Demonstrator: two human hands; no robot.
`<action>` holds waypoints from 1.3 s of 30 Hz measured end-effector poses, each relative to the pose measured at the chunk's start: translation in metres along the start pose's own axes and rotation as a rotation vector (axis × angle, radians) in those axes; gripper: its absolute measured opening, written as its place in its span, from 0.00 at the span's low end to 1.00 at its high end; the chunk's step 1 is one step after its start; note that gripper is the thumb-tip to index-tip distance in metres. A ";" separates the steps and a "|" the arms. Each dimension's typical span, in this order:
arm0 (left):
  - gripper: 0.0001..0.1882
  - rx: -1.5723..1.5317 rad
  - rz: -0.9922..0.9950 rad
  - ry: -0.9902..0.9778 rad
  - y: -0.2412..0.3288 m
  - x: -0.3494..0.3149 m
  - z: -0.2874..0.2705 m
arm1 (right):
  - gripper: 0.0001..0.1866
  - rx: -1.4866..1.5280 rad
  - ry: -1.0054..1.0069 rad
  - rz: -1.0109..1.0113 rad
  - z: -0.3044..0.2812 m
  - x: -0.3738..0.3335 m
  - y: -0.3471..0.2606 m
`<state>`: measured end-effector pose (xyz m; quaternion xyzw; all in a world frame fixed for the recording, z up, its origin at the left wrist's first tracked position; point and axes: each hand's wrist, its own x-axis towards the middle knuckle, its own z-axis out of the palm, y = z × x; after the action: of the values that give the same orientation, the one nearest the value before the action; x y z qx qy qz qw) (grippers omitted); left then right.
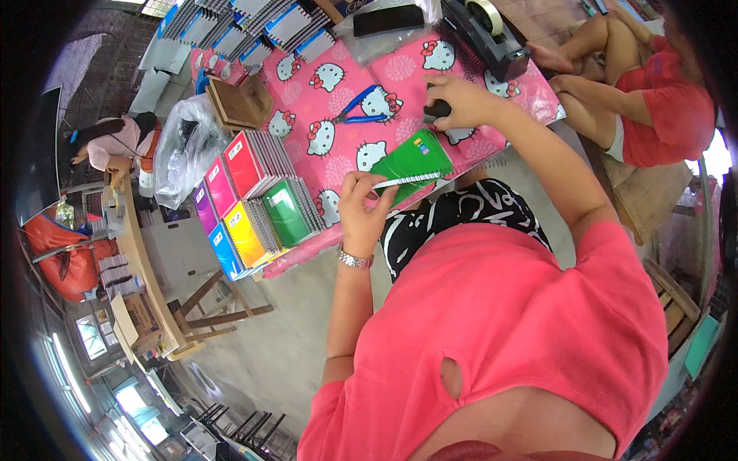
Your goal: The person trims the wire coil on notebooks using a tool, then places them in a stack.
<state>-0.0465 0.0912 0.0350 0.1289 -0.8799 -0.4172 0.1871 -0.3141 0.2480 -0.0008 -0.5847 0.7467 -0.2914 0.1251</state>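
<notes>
A green spiral notebook (419, 156) lies at the near edge of the table, its coil toward me. Over its lower part, my left hand (363, 207) pinches one end of a narrow white strip with dark marks (411, 180). Farther right, beyond the notebook, my right hand (459, 104) curls its fingers round a small black object (438, 110); its kind is partly hidden by the hand. Blue-handled pliers (361, 107) lie spread on the tabletop, left of my right hand.
Stacked spiral notebooks in several colours (250, 196) stand at the table's left edge, near a brown wooden box (238, 101). More notebooks (246, 31) are piled at the far left. A black tape dispenser (492, 38) stands far right. Another person (661, 107) sits at right.
</notes>
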 end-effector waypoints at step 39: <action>0.18 -0.053 0.054 -0.036 -0.008 0.011 0.003 | 0.16 1.223 -0.397 -0.013 -0.007 0.016 -0.086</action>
<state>-0.0570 0.0842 0.0293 0.0924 -0.8749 -0.4375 0.1858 -0.2536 0.2218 0.0572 -0.4551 0.4049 -0.5515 0.5699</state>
